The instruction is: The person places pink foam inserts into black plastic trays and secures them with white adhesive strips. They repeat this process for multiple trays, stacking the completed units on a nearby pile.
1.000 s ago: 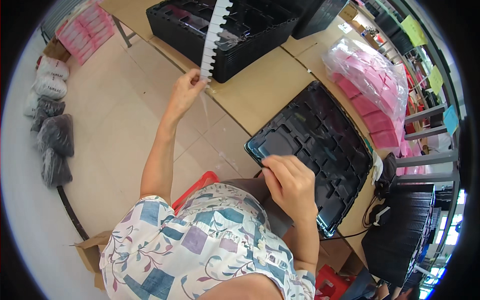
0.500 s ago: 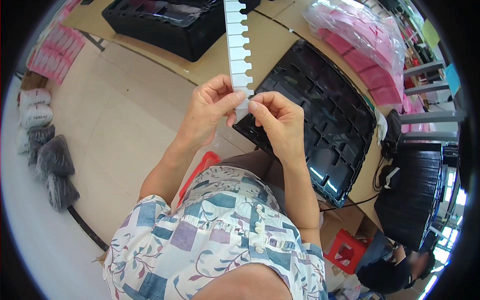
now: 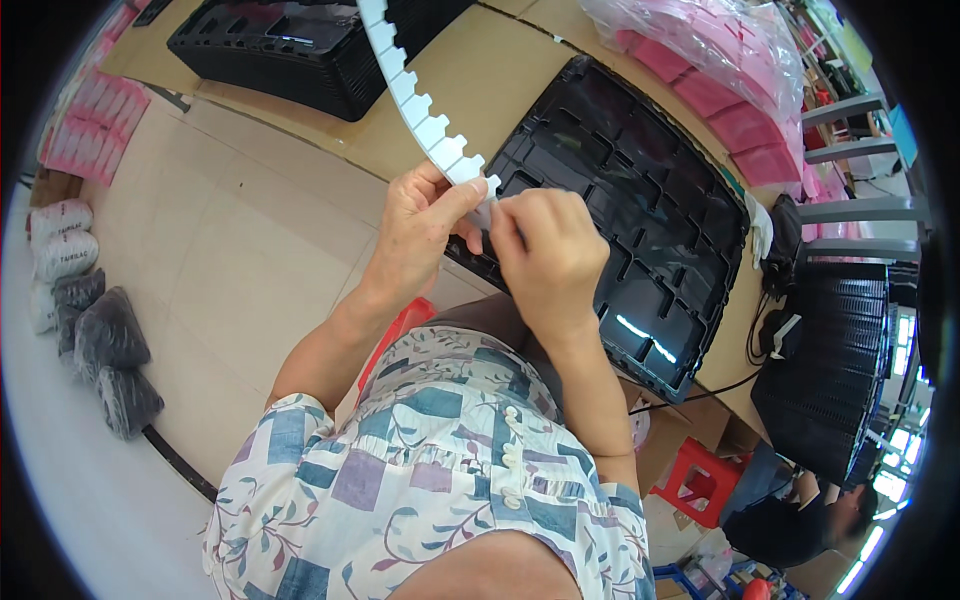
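**Both hands pinch the end of a white notched strip**

The left hand (image 3: 420,225) is closed on the lower end of a long white notched strip (image 3: 420,105), thumb and fingers pressed against it from the left. The right hand (image 3: 545,250) meets it from the other side, fingertips bunched and pinching the same end, so the two hands touch just below the strip's last notches. From that grip the strip rises up and to the left, curving out of the top of the view.

Directly behind the hands lies a black moulded tray (image 3: 650,210) with many compartments, resting on the desk (image 3: 500,80), whose top is brown. Farther up the desk, to the left, sits a stack of black trays (image 3: 290,50). At the upper right, bags of pink packets (image 3: 720,60) lie along the desk. A red stool (image 3: 700,480) stands on the floor at the lower right, and dark and white bundles (image 3: 90,320) lie on the floor far left.
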Available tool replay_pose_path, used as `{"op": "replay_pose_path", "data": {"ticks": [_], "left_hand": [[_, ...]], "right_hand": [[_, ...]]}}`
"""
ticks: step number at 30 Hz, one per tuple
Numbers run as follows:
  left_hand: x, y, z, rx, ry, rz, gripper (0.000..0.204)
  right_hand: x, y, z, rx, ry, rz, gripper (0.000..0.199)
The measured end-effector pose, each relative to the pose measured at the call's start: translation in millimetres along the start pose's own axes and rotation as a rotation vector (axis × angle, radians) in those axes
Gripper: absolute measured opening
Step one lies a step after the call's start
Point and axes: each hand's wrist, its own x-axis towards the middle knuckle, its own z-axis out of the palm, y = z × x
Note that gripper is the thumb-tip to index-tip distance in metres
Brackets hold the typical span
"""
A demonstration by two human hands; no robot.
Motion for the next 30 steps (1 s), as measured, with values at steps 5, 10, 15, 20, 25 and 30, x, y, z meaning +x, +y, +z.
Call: {"op": "replay_pose_path", "data": {"ticks": [5, 10, 15, 20, 25, 30], "left_hand": [[2.7, -4.9, -2.6, -0.037, 0.074, 0.064, 0.016], [-13.6, 25.3, -35.3, -0.010, -0.031, 0.107, 0.013], [-22.5, 19.2, -72.7, 0.066, -0.390, -0.004, 0.013], [-22.1, 7.1, -46.5, 0.206, -0.321, -0.076, 0.008], [-18.8, 4.4, -49.5, 0.240, -0.296, -0.112, 0.009], [-22.3, 5.2, -42.1, 0.329, -0.241, -0.150, 0.011]], "right_hand": [[-6.2, 3.2, 0.5, -0.032, 0.086, -0.389, 0.016], [14.7, 14.5, -57.1, 0.612, -0.153, 0.705, 0.012], [24.9, 29.2, -55.7, 0.222, -0.605, 0.433, 0.014], [28.4, 34.9, -34.0, 0.078, -0.739, 0.346, 0.015], [18.7, 34.4, -17.0, -0.097, -0.695, 0.268, 0.015], [15.4, 37.1, -15.3, -0.102, -0.672, 0.270, 0.016]]}}
